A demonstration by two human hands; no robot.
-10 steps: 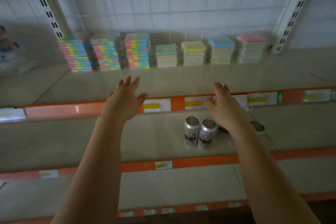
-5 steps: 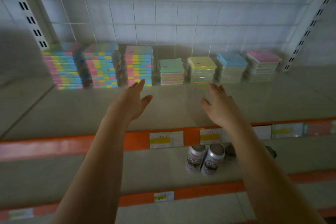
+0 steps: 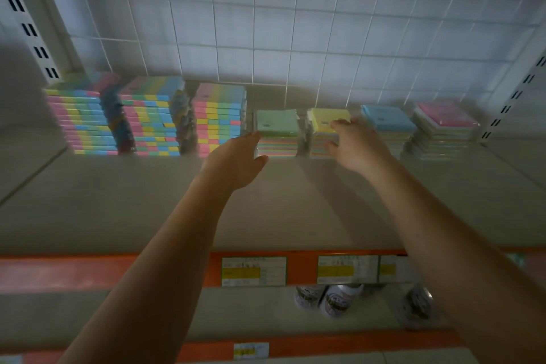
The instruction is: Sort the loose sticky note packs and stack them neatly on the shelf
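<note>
Pastel sticky note stacks (image 3: 276, 133) stand along the back edge of the shelf (image 3: 147, 201). The open left hand (image 3: 236, 159) reaches the green-topped stack; the right hand (image 3: 354, 148), blurred, seems to touch the yellow-topped stack (image 3: 323, 127), fingers spread.

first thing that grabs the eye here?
The row of pastel sticky note stacks along the back of the shelf, under the white tiled wall. Then the left hand and right hand reaching between them, the right at the yellow-topped stack.
</note>
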